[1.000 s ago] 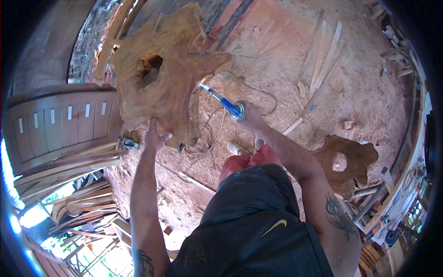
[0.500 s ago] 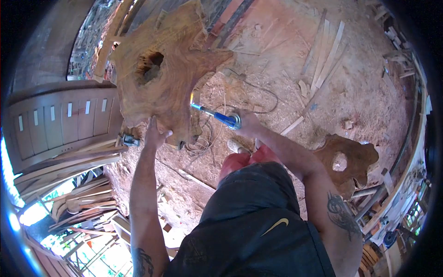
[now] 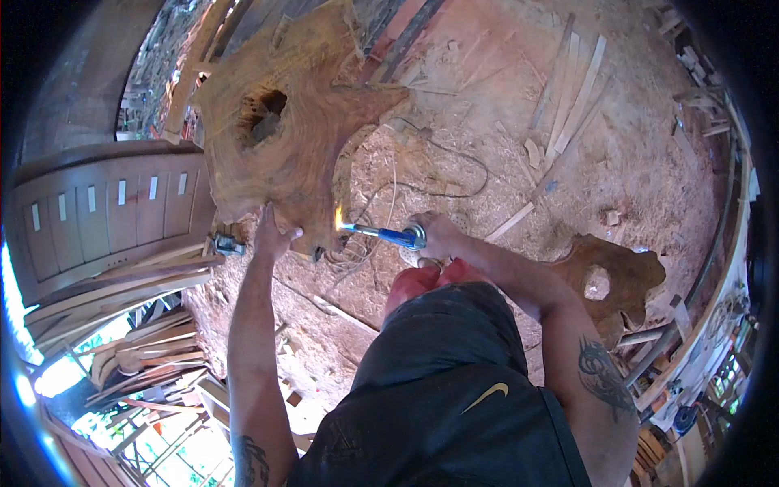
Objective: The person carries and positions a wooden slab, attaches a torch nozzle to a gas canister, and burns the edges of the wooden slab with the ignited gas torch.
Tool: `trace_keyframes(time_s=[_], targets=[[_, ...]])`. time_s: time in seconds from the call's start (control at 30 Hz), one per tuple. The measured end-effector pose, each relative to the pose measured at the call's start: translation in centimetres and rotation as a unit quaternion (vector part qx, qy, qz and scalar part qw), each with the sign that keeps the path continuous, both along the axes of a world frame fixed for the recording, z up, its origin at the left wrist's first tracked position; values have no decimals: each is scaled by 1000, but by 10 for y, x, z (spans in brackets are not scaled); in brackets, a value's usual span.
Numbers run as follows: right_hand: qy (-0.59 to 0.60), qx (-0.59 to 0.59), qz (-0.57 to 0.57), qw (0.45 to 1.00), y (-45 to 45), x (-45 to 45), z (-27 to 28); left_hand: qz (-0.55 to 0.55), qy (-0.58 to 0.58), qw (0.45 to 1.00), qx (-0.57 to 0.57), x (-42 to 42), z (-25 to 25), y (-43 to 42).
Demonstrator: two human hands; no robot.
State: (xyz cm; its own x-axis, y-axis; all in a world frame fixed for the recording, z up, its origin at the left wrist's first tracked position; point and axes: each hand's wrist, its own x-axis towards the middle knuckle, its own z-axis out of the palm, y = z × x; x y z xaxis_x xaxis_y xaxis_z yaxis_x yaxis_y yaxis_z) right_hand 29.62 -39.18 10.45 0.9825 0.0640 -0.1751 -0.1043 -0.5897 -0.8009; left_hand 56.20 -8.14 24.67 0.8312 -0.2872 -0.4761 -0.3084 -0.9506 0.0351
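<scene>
A large brown wood slab (image 3: pixel 288 166) with a jagged outline and a dark hole stands at the upper left. My left hand (image 3: pixel 272 237) rests on its lower edge, thumb spread from the fingers. In my right hand (image 3: pixel 438 234) is a blue gas torch (image 3: pixel 393 235), held by its canister end. From its nozzle an orange-yellow flame plays against the slab's right edge, near the lower corner. My right fingers are wrapped round the canister and partly hidden.
A smaller slab with a hole (image 3: pixel 629 280) lies at the right. Loose cables (image 3: pixel 454 196) and long wood strips (image 3: pixel 580 97) lie on the dusty floor. A slatted wooden panel (image 3: pixel 114 213) and stacked boards (image 3: pixel 150 357) are at the left.
My right hand and the torch have moved down along the slab's right edge, and the flame now shows larger. My left hand has stayed at the lower edge.
</scene>
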Motion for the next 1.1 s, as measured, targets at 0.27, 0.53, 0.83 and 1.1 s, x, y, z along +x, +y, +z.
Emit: trace_keyframes(time_s=[0.27, 0.53, 0.83, 1.1], targets=[[-22, 14, -50, 998, -17, 21, 8, 7, 7, 1000, -6, -2, 4, -5], [-12, 8, -145, 989, -30, 44, 9, 16, 22, 999, -18, -1, 3, -3], [-16, 42, -251, 967, -43, 51, 19, 24, 8, 1000, -13, -5, 9, -9], [-41, 3, -295, 955, -45, 50, 11, 26, 19, 999, -14, -3, 8, -8]])
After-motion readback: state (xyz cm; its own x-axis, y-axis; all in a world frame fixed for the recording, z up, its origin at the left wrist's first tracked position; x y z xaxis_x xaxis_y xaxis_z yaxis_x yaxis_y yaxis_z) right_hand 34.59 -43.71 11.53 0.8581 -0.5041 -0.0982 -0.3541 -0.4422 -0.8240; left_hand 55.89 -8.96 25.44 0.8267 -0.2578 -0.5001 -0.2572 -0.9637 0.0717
